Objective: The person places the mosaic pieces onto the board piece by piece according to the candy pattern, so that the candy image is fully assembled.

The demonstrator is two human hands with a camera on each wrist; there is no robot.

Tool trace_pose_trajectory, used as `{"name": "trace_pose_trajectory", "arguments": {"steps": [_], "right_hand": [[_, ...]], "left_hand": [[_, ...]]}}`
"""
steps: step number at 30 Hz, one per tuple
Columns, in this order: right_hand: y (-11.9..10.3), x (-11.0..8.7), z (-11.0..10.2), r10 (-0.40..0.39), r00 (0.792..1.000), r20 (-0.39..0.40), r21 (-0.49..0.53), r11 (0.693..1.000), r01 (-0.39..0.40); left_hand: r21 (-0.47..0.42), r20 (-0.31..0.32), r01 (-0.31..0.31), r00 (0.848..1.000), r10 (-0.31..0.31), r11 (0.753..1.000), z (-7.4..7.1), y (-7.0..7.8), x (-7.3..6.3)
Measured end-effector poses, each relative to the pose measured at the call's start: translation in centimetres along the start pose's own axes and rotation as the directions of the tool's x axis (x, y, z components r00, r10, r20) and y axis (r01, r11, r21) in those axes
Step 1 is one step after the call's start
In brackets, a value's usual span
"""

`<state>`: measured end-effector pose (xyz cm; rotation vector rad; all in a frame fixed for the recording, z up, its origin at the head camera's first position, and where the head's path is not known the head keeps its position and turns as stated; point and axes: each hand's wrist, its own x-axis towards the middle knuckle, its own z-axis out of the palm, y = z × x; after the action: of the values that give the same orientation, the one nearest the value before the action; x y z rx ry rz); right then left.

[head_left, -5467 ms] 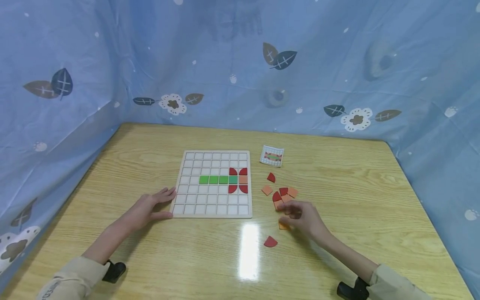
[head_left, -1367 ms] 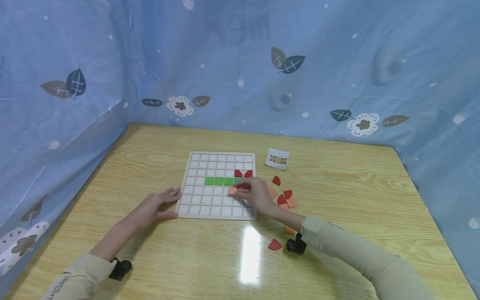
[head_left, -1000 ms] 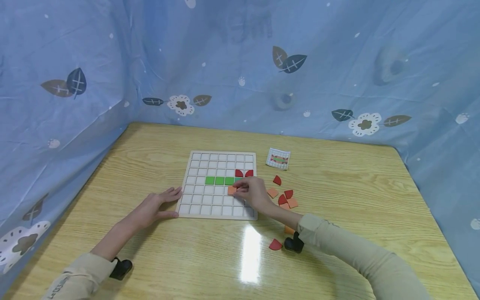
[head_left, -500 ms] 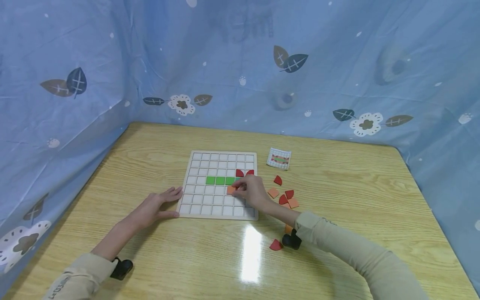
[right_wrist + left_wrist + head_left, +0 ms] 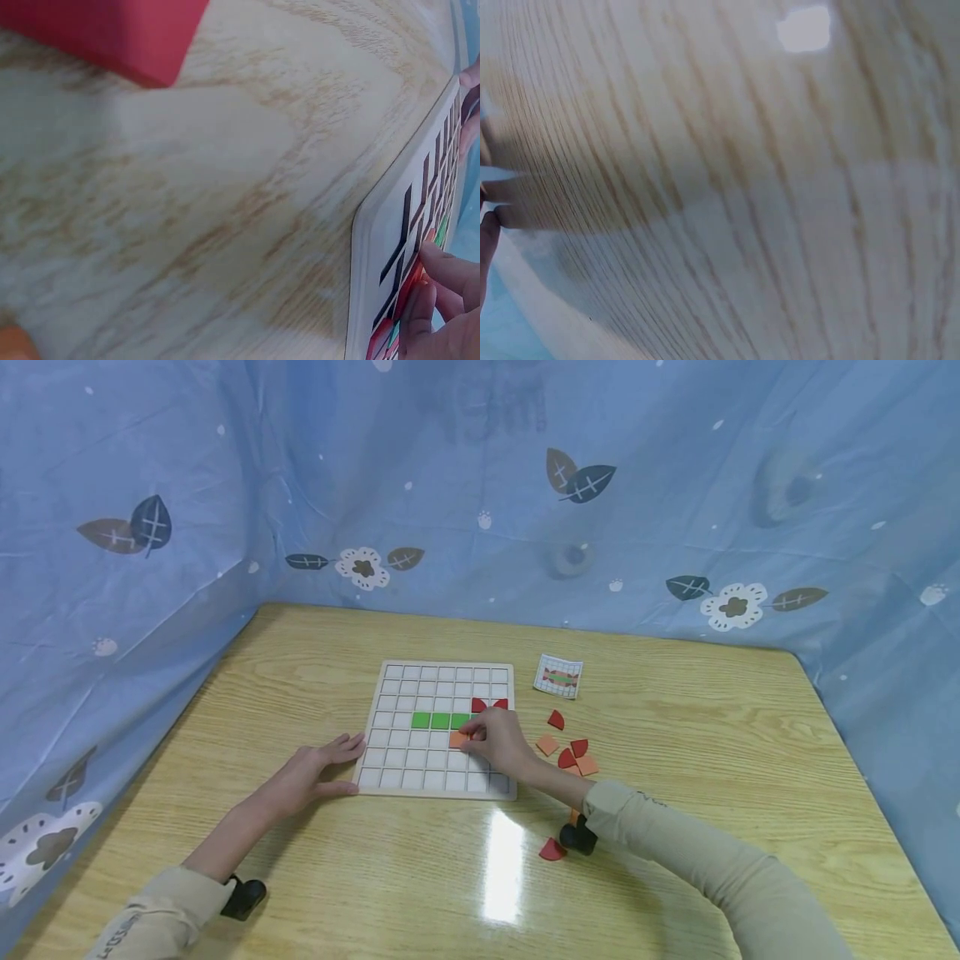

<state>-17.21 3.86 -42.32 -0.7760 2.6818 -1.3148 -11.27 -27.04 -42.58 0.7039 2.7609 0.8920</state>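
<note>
A white grid board [image 5: 434, 759] lies flat on the wooden table. My left hand [image 5: 311, 772] rests at its left edge, fingers extended against the frame. Over the board's right half, my right hand [image 5: 498, 742] pinches an orange square tile [image 5: 458, 740] between thumb and fingers, just below the row of green square tiles [image 5: 441, 721]. Red quarter-circle tiles [image 5: 478, 705] sit in the cells above that row. My right hand covers the cells at the row's right end. The right wrist view shows the same hand [image 5: 442, 300] low over the board.
Right of the board lie loose orange squares [image 5: 547, 745] and red quarter-circles [image 5: 556, 720]. Another red quarter-circle [image 5: 552, 849] is nearer the front, by the right wrist's black camera [image 5: 578, 836]. A small printed pattern card [image 5: 558, 677] lies behind them. Blue patterned cloth [image 5: 465, 485] hangs beyond the table.
My right hand has gone from the loose pieces to the board, bringing an orange square tile. Over the last second it shifts slightly left with the tile. The left hand stays at the board's edge.
</note>
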Motion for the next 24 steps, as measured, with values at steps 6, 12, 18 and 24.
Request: {"name": "trace_pose_trajectory", "arguments": {"steps": [6, 12, 18, 24], "right_hand": [[-0.22, 0.01, -0.18, 0.009, 1.000, 0.004, -0.002, 1.000, -0.009], [-0.19, 0.02, -0.33, 0.025, 1.000, 0.009, -0.024, 0.999, -0.025], [-0.08, 0.01, -0.44, 0.010, 1.000, 0.000, -0.030, 1.000, -0.010], [-0.09, 0.06, -0.35, 0.034, 0.999, 0.004, -0.051, 0.998, -0.033]], "left_hand": [[-0.006, 0.000, 0.001, 1.000, -0.001, 1.000, 0.08, -0.10, 0.00], [0.002, -0.009, -0.011, 1.000, 0.011, 1.000, 0.03, 0.02, 0.04], [-0.004, -0.007, -0.011, 1.000, 0.011, 1.000, 0.04, 0.00, 0.02], [-0.001, -0.007, -0.002, 1.000, 0.002, 1.000, 0.10, -0.06, 0.05]]}}
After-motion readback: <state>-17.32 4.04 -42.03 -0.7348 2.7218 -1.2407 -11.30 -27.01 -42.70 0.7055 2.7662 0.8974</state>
